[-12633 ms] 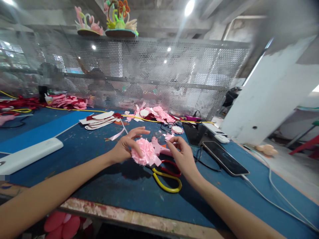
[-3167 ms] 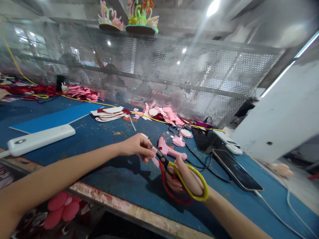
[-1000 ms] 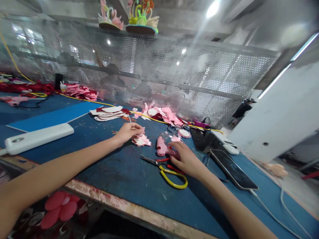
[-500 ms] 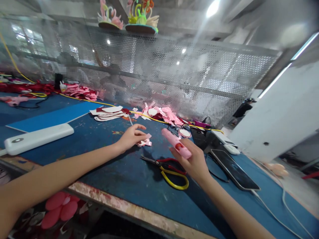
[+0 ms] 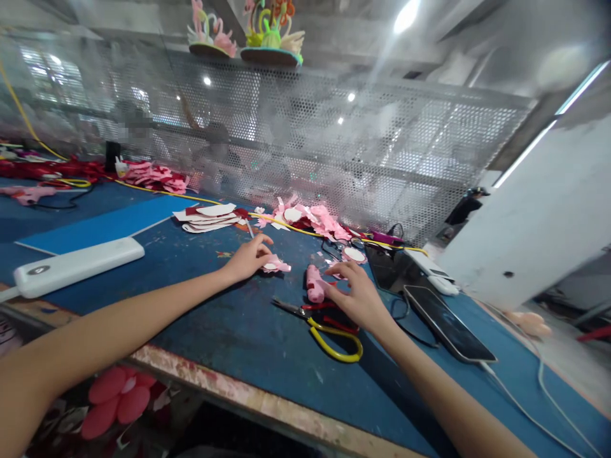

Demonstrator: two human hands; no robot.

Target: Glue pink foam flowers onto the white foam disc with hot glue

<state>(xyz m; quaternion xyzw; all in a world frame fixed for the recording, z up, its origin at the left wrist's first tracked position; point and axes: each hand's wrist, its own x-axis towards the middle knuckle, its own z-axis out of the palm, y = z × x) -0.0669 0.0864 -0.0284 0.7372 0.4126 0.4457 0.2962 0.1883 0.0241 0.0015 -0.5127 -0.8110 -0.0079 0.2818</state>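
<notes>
My left hand (image 5: 248, 257) reaches over the blue table (image 5: 229, 337) and pinches the edge of a small pink ribbon piece (image 5: 275, 266) that lies on it. My right hand (image 5: 357, 294) rests with fingers stretched out beside a pink glue gun (image 5: 314, 284); its thumb touches the gun, which lies on the table. Scissors with yellow and red handles (image 5: 329, 326) lie just in front of my right hand, blades pointing left.
A white power bank (image 5: 79, 267) lies at the left. A phone (image 5: 449, 324), a dark tablet (image 5: 386, 267) and cables sit at the right. Pink ribbon scraps (image 5: 315, 219) and white cutouts (image 5: 207, 219) lie along the mesh screen (image 5: 334, 152). Pink petals (image 5: 112, 407) sit below the table edge.
My right hand has lowered the raised glue gun onto the table and loosened its fingers. My left hand has brought its fingers down onto the pink ribbon piece.
</notes>
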